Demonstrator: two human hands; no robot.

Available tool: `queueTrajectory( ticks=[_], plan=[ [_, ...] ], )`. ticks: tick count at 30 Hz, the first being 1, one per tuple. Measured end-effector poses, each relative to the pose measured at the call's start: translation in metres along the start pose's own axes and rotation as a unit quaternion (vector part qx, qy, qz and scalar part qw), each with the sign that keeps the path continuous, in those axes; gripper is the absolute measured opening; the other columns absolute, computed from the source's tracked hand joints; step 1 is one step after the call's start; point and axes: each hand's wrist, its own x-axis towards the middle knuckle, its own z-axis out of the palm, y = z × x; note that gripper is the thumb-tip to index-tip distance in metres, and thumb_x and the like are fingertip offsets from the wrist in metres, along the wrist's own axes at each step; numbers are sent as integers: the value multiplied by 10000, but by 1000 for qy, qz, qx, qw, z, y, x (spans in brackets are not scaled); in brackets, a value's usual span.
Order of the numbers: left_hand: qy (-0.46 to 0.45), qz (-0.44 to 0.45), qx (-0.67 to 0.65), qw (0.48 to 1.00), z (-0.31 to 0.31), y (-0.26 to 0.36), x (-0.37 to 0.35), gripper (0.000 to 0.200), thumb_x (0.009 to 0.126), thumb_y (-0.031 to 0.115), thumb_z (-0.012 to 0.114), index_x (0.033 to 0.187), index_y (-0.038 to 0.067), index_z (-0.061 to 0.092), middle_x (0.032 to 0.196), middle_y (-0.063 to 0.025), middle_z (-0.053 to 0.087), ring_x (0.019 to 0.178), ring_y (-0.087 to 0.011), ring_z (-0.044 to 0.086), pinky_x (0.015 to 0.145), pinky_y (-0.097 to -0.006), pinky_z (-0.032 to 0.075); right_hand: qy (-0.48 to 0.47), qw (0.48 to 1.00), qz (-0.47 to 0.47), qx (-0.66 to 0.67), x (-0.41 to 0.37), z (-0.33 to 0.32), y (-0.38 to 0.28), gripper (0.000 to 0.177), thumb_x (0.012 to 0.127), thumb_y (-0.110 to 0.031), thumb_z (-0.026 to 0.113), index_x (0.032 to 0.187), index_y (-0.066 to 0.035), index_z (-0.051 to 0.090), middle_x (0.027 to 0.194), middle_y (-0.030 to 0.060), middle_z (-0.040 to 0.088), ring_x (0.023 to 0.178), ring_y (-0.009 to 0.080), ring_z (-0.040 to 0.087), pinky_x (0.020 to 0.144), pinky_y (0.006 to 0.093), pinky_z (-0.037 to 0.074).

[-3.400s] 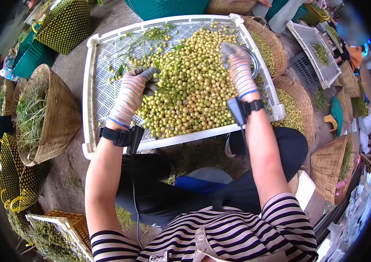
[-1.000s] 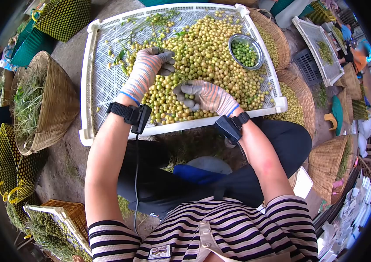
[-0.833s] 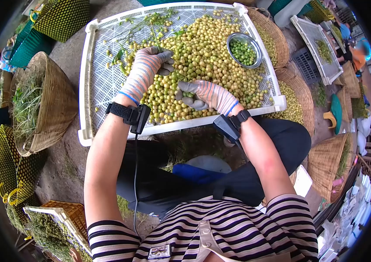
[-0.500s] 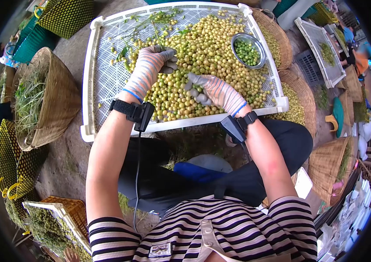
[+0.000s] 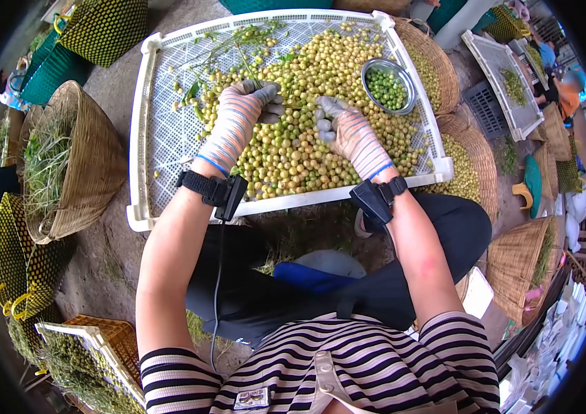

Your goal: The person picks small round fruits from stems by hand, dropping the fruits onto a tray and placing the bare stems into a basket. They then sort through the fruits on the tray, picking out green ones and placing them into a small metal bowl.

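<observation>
A white mesh tray (image 5: 142, 138) holds a heap of small round yellow-green fruits (image 5: 293, 155). My left hand (image 5: 244, 110), in a striped glove with grey fingers, is closed on a thin green fruit twig (image 5: 246, 63) that rises from between the fingers. Just right of it, over the heap, my right hand (image 5: 351, 131) wears a matching glove; its fingers are loosely bent and apart, and I see no fruit in them. A metal bowl (image 5: 411, 88) with greener fruits sits on the heap at the tray's right side.
Cut leafy branches (image 5: 227, 45) lie at the tray's far left. Round baskets of fruit (image 5: 475, 159) stand close on the right. At left is a tall wicker basket (image 5: 93, 162) of stems, with yellow-black woven bags (image 5: 13, 248) nearby. People work in the right background.
My right hand has moved right and slightly up, away from the left hand, and its fingers have spread a little. My left hand stays nearly in place with the twig.
</observation>
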Motion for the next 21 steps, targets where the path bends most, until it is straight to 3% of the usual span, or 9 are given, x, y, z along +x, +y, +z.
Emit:
queueTrajectory(
  ticks=[7, 9, 10, 11, 12, 15, 16, 19, 21],
  plan=[
    [-7, 21, -99, 995, -2, 0, -2, 186, 861, 97, 544, 986, -40, 564, 799, -108, 633, 637, -178, 625, 560, -263, 518, 97, 988, -80, -84, 12, -28, -35, 228, 807, -260, 623, 967, -130, 526, 558, -52, 415, 378, 66, 333, 328, 221, 240],
    [-17, 13, -127, 992, -8, 0, -2, 193, 862, 93, 542, 997, -43, 563, 800, -108, 633, 649, -179, 625, 566, -266, 515, 129, 942, -197, -238, 36, -76, -54, 321, 805, -294, 606, 1072, -136, 528, 628, 18, 548, 465, 168, 502, 406, 300, 392],
    [-17, 14, -128, 992, -9, -1, -2, 191, 860, 92, 542, 996, -40, 569, 799, -103, 634, 654, -175, 624, 568, -266, 509, 181, 807, -275, -491, 48, -102, -67, 353, 798, -315, 600, 1096, -139, 530, 722, 76, 595, 597, 233, 559, 526, 331, 438],
    [-15, 16, -128, 992, -9, -1, -3, 191, 860, 92, 542, 996, -40, 569, 799, -103, 634, 654, -175, 624, 568, -266, 509, 217, 597, -331, -698, 47, -98, -78, 386, 792, -335, 593, 1120, -142, 531, 817, 134, 641, 728, 297, 615, 647, 362, 483],
    [-22, 17, -123, 992, -9, -2, -4, 192, 858, 95, 546, 995, -37, 572, 798, -100, 634, 650, -172, 623, 570, -265, 507, 295, 484, -307, -765, 38, -96, -79, 397, 764, -366, 608, 1101, -158, 574, 968, 190, 622, 939, 347, 578, 817, 360, 447],
    [-42, 25, -109, 993, -5, -3, -1, 189, 852, 107, 561, 988, -22, 586, 791, -88, 637, 644, -165, 617, 587, -267, 505, 219, 580, -264, -739, 4, -45, -103, 353, 755, -347, 625, 1025, -119, 622, 941, 155, 636, 892, 310, 598, 801, 341, 459],
    [-40, 28, -115, 992, -3, -2, -2, 178, 850, 103, 564, 976, -21, 585, 776, -89, 636, 630, -165, 619, 571, -260, 511, 108, 672, -308, -665, 29, -67, -90, 321, 763, -300, 633, 1001, -84, 632, 925, 130, 646, 878, 266, 609, 805, 333, 460],
    [-40, 34, -120, 991, 0, -3, -1, 170, 847, 100, 568, 967, -19, 585, 762, -90, 635, 619, -164, 621, 559, -254, 517, -164, 872, -154, -434, -7, -4, -64, 336, 762, -232, 661, 1044, -55, 620, 996, 91, 634, 875, 150, 590, 793, 278, 456],
    [-39, 39, -118, 991, -1, -1, -2, 172, 847, 101, 568, 971, -17, 585, 763, -89, 636, 621, -164, 621, 562, -254, 517, -163, 853, -172, -464, -8, 18, -49, 312, 759, -224, 664, 1001, -31, 633, 937, 90, 645, 845, 130, 586, 781, 275, 456]
  ],
)
